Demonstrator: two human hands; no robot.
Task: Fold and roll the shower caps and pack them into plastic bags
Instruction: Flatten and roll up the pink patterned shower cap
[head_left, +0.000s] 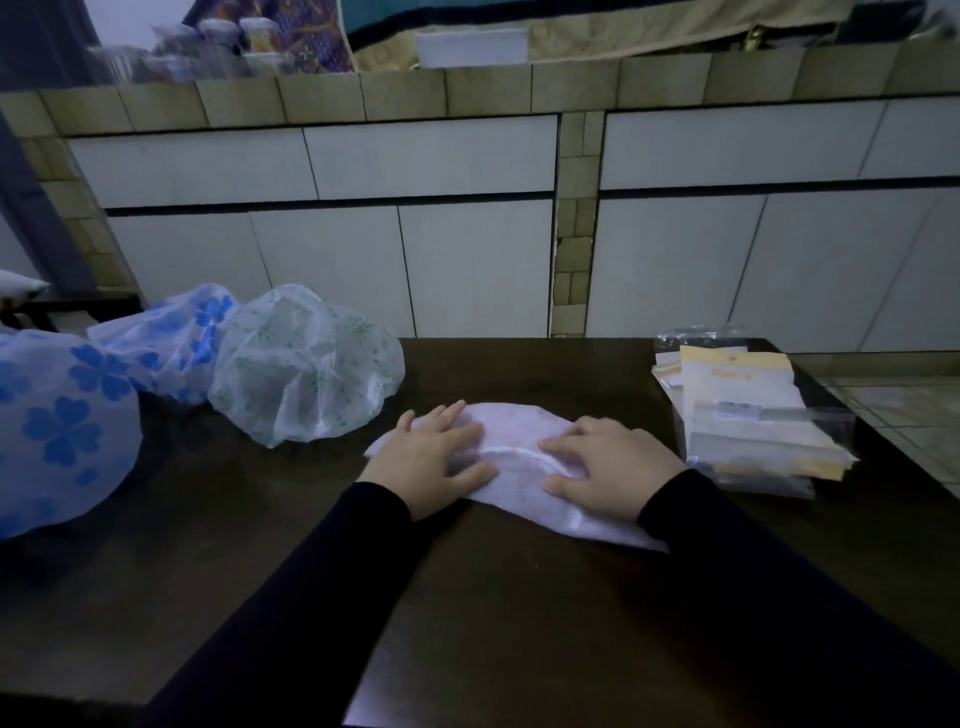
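One pale pink shower cap (519, 462) lies flattened near the middle of the dark wooden table (519, 623), folded into a long, roughly half-moon shape that runs from the far left down toward the near right, with a white elastic seam curving across it; both hands press it flat; the left hand (434, 457) rests palm down on the cap's left part, fingers straight and slightly spread, thumb angled out toward the centre; the right hand (608, 467) lies palm down on the cap's right part, fingers extended and pointing left, so that the fingertips of the two hands sit near each other without touching; neither hand curls round anything; dark long sleeves (727, 571) cover both forearms to the wrist; just to the left of the pink cap, apart from it, a puffed-up translucent cap with a green flower print (306, 364) sits on the table; behind and left of that one lies a blue-flowered cap (171, 338), touching it; a second, larger blue-flowered cap (62, 426) bulges at the left edge of view; to the right of the right hand, near the table's right edge, rests a stack of clear plastic bags (748, 421) with yellowish card inserts; beyond the table stands a wall of white panels (322, 166) trimmed with beige tiles.
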